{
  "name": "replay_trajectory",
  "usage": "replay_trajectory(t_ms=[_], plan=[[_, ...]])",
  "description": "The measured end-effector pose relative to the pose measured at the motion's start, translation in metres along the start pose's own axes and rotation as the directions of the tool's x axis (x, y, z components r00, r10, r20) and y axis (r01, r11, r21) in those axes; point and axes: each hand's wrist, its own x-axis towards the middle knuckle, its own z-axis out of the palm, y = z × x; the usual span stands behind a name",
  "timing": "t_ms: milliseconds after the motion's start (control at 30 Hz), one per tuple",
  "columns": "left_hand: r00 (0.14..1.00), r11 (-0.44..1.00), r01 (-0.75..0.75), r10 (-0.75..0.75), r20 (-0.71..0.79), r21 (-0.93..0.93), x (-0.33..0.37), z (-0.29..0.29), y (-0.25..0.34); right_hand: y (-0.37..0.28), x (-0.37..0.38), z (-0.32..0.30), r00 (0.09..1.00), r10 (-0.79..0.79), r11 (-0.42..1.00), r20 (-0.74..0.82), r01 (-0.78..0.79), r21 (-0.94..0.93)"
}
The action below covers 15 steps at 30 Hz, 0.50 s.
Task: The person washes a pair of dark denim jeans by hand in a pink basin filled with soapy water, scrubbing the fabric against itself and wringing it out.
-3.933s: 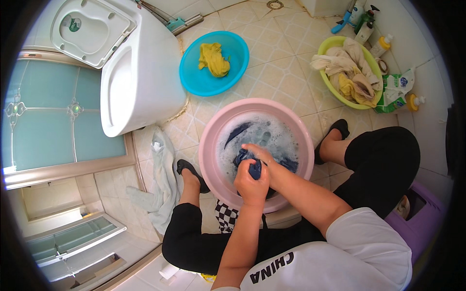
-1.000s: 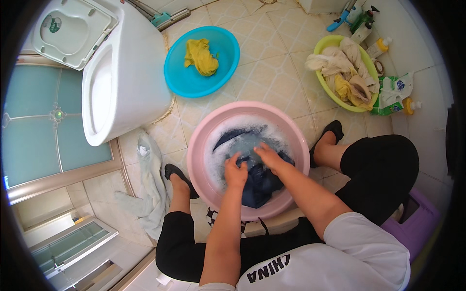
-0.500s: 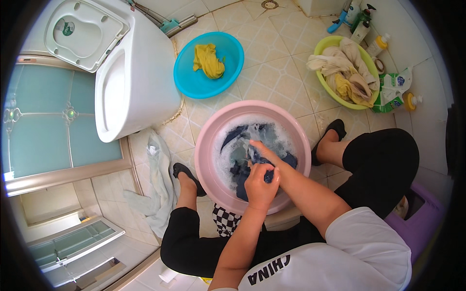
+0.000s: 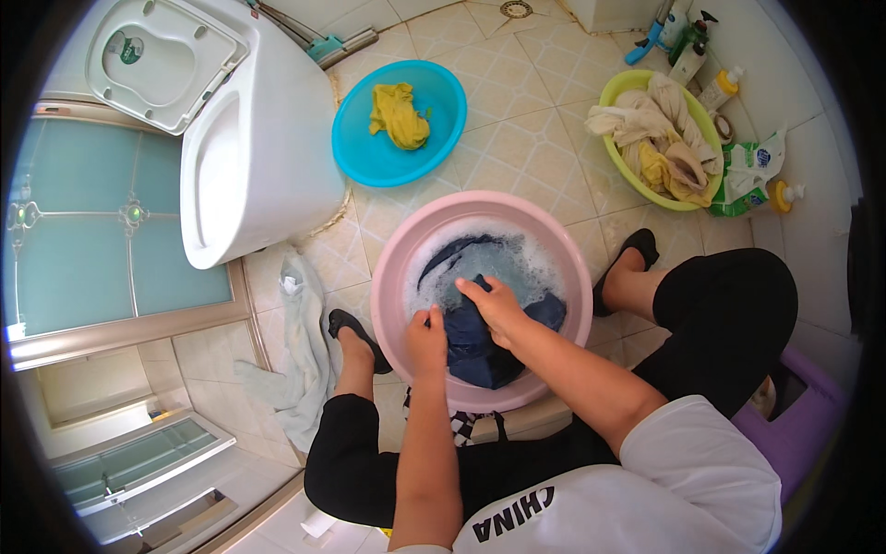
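A wide pink basin [image 4: 389, 295] stands on the floor between my feet, holding foamy water and a dark navy garment [image 4: 484, 355]. My left hand [image 4: 426, 343] is closed at the basin's left side, with a bit of dark cloth showing by the thumb. Just above the water in the middle, my right hand [image 4: 494, 309] grips a raised fold of the same garment. Its lower part spreads toward the near rim, and another stretch lies half sunk in the suds at the far side. The garment's exact kind cannot be made out.
Beyond it sits a blue basin [image 4: 346, 143] with a yellow cloth [image 4: 399, 115]. A lime-green basin [image 4: 613, 90] of pale laundry stands far right, beside bottles and a green-white bag [image 4: 748, 171]. A toilet [image 4: 268, 157] is at left; a pale grey garment [image 4: 303, 360] lies on the floor.
My hands have moved apart, the left one leftward and slightly down. The navy garment is now drawn up and spread between them, covering more of the basin's near half.
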Motion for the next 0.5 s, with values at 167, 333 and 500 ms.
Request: replay_trajectory(t_ms=[167,333,500], plan=[[0.996,0.999,-0.037,0.035,-0.082,-0.023,0.006,0.017,-0.053,-0.015,0.034,-0.025,0.992,-0.067,0.997,0.111,0.072,-0.041],[0.955,0.878,-0.233,0.125,0.270,0.417,-0.022,0.061,-0.036,0.045,0.035,-0.058,0.888,-0.303,0.521,0.346,0.458,-0.720],[0.917,0.915,-0.110,-0.058,0.394,0.389,-0.003,0.072,-0.057,0.065,0.038,-0.067,0.938,-0.029,0.402,0.344,0.327,-0.855]])
